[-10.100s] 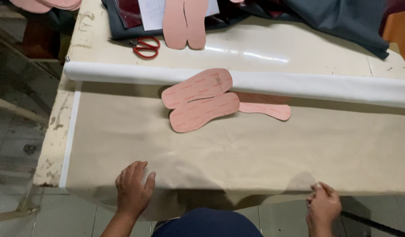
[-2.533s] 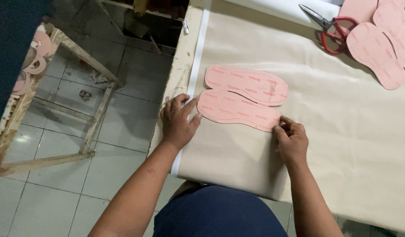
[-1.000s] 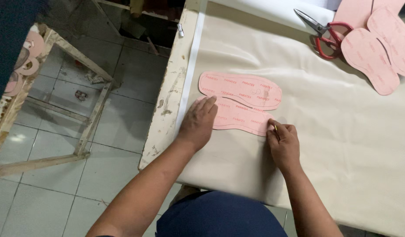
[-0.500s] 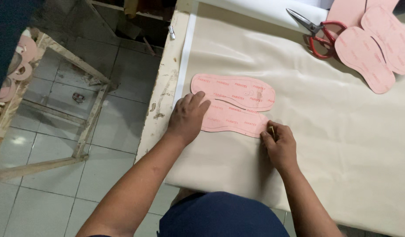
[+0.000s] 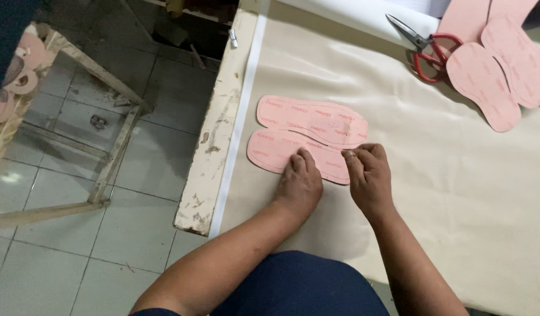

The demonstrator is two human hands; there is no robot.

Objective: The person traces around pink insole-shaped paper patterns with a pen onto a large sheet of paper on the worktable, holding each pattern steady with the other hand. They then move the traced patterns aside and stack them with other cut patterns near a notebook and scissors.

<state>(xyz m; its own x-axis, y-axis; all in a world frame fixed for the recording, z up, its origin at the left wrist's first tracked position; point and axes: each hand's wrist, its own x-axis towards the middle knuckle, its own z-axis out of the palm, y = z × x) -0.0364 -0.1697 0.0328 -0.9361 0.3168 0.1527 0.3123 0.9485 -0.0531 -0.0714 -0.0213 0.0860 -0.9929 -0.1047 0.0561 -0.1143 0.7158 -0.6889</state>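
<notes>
Head view — hands on pink insoles [image 5: 308,134]

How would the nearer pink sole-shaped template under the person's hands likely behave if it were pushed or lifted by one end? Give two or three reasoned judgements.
The nearer pink template lies quite flat on the beige sheet, so it is probably thin and light. The left hand presses on it, which suggests it slides easily when pushed. Lifted by one end, it would likely bend a little rather than flop, though its stiffness cannot be confirmed.

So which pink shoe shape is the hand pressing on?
The nearer pink sole, at the beige sheet's left edge. The left hand lies on it; the other soles lie farther away, untouched by that hand.
</notes>
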